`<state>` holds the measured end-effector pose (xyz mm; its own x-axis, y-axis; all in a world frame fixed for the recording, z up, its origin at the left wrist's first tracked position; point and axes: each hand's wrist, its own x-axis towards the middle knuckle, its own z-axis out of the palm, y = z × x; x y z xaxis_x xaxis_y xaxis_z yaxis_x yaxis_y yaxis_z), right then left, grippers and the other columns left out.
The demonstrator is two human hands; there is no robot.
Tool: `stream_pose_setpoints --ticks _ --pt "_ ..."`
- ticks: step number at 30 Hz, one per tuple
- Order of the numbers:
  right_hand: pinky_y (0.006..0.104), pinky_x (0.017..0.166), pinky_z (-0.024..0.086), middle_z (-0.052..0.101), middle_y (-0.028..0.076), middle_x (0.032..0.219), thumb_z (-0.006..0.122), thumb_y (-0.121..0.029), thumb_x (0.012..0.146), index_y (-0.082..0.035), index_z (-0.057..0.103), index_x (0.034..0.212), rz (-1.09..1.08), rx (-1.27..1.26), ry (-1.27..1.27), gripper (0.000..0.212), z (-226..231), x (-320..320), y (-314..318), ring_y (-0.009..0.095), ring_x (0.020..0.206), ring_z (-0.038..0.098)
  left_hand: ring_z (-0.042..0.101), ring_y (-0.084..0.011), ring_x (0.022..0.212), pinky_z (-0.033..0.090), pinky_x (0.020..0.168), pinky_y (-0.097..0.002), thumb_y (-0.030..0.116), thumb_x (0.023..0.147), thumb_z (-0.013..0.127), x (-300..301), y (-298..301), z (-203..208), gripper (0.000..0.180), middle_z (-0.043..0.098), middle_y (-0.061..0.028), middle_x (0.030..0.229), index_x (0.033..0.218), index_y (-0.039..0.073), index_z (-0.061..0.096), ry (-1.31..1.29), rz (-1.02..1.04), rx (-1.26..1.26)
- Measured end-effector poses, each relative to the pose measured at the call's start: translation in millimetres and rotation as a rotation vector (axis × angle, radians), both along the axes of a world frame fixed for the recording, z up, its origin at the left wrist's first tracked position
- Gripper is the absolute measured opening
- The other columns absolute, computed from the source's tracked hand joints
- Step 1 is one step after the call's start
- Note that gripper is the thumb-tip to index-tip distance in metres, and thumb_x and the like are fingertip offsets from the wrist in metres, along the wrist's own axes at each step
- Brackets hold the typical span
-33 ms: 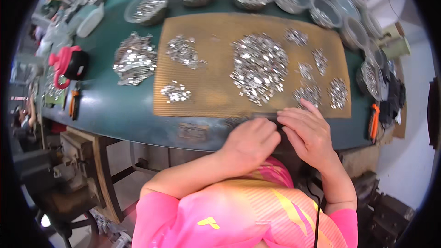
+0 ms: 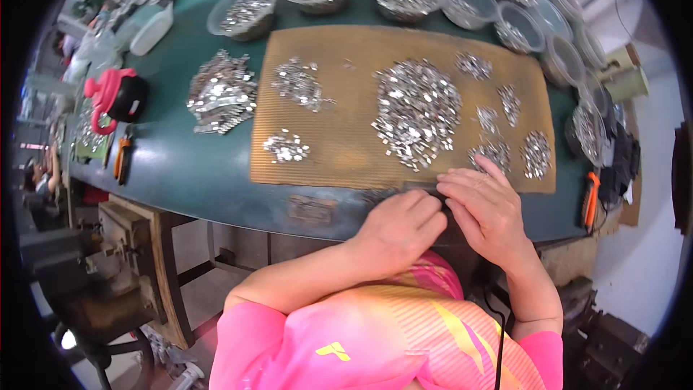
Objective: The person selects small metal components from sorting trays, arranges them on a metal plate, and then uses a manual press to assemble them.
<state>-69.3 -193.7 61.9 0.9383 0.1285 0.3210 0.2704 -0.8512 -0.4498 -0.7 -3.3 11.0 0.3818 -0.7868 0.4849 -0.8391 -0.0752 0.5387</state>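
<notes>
I had both hands meeting at the near edge of the tan corrugated cardboard mat [image 2: 346, 152], left hand [image 2: 401, 227] curled narrow, right hand [image 2: 485, 206] flatter and nearer the big silver heap of small metal pieces [image 2: 417, 112] lying just beyond its fingertips, though I couldn't tell what they pinched.

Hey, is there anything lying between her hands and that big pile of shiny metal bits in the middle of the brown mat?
Nothing visible does. The left hand and right hand rest at the mat's near edge, and only bare mat lies between them and the big pile. A smaller heap sits just beyond the right fingertips, off to the side.
</notes>
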Motion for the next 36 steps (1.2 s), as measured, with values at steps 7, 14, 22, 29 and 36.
stream_pose_setpoints --ticks 7,14,22,29,36 --pt "0.0535 0.111 0.042 0.073 0.007 0.104 0.073 -0.008 0.087 -0.008 0.074 0.105 0.209 -0.039 -0.129 0.018 -13 110 30 0.026 0.108 0.068 0.060 -0.0256 0.101 0.055 0.085 -0.0370 0.014 0.082 0.062 10 8 -8 0.028 0.060 -0.0084 0.101 0.107 0.003 0.067 0.022 -0.076 -0.096" --pt "0.0537 0.109 0.039 0.067 0.006 0.088 0.074 -0.020 0.088 -0.009 0.073 0.094 0.240 -0.207 -0.037 0.012 -40 177 56 0.026 0.099 0.064 0.063 -0.0281 0.106 0.057 0.088 -0.0390 0.011 0.081 0.067 15 8 -10 0.028 0.064 -0.0097 0.108 0.109 0.004 0.068 0.114 -0.141 -0.071" --pt "0.0523 0.104 0.043 0.068 0.008 0.087 0.072 -0.018 0.090 -0.008 0.069 0.093 0.232 -0.180 -0.075 0.011 -38 176 52 0.028 0.096 0.065 0.063 -0.0296 0.103 0.056 0.087 -0.0402 0.010 0.081 0.069 19 12 -7 0.029 0.064 -0.0112 0.108 0.109 0.003 0.067 0.164 -0.158 -0.079" --pt "0.0440 0.086 0.052 0.071 0.013 0.093 0.068 -0.012 0.093 -0.005 0.065 0.101 0.093 0.135 0.062 0.011 -5 119 19 0.034 0.090 0.068 0.063 -0.0304 0.091 0.054 0.078 -0.0409 0.008 0.082 0.074 101 57 17 0.019 0.066 -0.0105 0.097 0.100 0.004 0.070 -0.153 0.260 -0.024" --pt "0.0394 0.080 0.054 0.072 0.012 0.100 0.069 -0.009 0.094 -0.005 0.067 0.106 -0.062 0.280 0.267 0.013 3 53 -8 0.030 0.093 0.071 0.060 -0.0327 0.094 0.051 0.083 -0.0429 0.010 0.085 0.075 162 56 8 0.015 0.063 -0.0095 0.092 0.099 0.005 0.071 -0.184 0.417 0.190"
